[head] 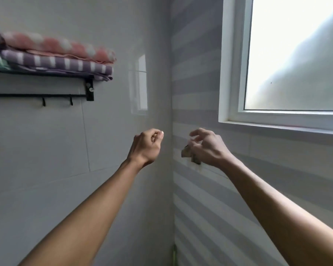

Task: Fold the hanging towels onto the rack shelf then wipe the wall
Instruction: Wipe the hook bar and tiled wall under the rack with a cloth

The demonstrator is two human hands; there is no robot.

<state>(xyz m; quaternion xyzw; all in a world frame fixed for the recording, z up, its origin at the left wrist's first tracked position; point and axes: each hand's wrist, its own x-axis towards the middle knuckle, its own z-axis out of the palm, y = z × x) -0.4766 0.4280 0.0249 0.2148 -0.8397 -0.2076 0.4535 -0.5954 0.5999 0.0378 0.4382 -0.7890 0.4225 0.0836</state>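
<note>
From here I see the towels (54, 54) already folded and stacked on the shelf (40, 73), a pink one over a purple striped one, with green showing at the far left; the bar (37, 95) underneath hangs bare apart from its hooks. So the wall (46, 143) is what's left, I'd judge. My left hand (146, 145) is curled into a loose fist near the corner and holds nothing I can make out. My right hand (207, 147) has its fingers bent around a small brownish rag (186, 152), close to the striped wall under the window (296, 54); whether the rag touches the tile I cannot tell. It looks soft, light and limp, so I would bunch it into the palm and press flat, since glossy tile will let a loose scrap slip.
</note>
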